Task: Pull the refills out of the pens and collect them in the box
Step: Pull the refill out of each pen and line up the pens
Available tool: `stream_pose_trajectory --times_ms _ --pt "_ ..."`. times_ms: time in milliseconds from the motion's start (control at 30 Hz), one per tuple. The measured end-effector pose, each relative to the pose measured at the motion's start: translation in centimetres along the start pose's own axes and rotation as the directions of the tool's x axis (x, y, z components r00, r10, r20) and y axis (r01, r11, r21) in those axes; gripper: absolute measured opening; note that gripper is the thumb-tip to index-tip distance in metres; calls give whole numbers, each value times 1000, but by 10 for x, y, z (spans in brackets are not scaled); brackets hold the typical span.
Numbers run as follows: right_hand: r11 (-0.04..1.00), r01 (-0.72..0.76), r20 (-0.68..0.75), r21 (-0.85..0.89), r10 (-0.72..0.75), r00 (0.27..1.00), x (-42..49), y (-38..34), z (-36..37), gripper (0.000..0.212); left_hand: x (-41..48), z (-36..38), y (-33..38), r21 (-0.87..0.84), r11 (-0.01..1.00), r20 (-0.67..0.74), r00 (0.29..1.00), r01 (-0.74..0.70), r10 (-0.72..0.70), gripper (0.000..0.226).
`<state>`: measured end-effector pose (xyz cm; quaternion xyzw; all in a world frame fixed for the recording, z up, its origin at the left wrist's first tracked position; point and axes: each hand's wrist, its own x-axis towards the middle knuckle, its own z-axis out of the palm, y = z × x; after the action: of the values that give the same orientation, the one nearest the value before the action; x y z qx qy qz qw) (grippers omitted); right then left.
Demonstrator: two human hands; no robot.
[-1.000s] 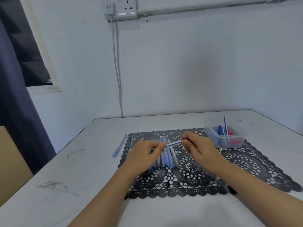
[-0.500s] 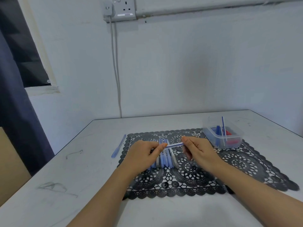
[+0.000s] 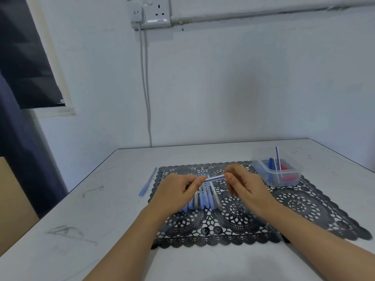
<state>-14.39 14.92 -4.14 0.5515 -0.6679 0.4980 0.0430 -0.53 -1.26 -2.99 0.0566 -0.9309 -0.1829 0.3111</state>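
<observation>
- Blue-and-clear pen point(image 3: 214, 178) is held in the air between both hands, almost level, with its right end a little higher. It is over the far part of the mat, just above the row of pens.
- The left hand point(image 3: 178, 193) pinches the left end of the pen; its grip is clamped on it with the thumb and the curled fingers.
- The right hand point(image 3: 246, 187) holds the right end; its grip is also clamped on the pen, with the thumb tip on the near side. This hand is a little blurred.
- A row of pens point(image 3: 205, 196), blue and grey, lies side by side on the mat under the hands, partly hidden by the left hand.
- The box point(image 3: 263, 175) is clear plastic and stands on the far right corner of the mat, well apart from the hands.
- Thin refills point(image 3: 277, 157) lean inside the box, and one blue refill sticks up over the rim. Some red pieces point(image 3: 286, 175) lie at the bottom.
- The mat point(image 3: 304, 203) is black lace and lies flat on the white worktop point(image 3: 101, 220).
- One loose pen point(image 3: 148, 181) lies on the bare worktop, just beside the left edge of the mat.
- On the wall behind is a socket point(image 3: 150, 12), and a grey cable point(image 3: 145, 88) hangs down from it to the worktop edge.
</observation>
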Motion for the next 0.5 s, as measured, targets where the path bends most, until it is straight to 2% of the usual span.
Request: stream_pose_trajectory --times_ms 133,233,367,500 --pt "1000 -27 -69 -10 26 997 1 -4 1 50 0 0 -3 52 998 -10 999 -45 46 54" --pt "990 -97 -31 101 101 994 1 -6 1 43 1 0 -4 74 995 -24 998 -60 62 55" --pt "997 -46 19 64 45 999 -1 -7 1 31 1 1 -7 100 993 -46 997 -62 67 60" --pt "962 -177 46 207 172 984 3 -11 -3 40 2 1 -7 137 985 -56 992 -101 109 58"
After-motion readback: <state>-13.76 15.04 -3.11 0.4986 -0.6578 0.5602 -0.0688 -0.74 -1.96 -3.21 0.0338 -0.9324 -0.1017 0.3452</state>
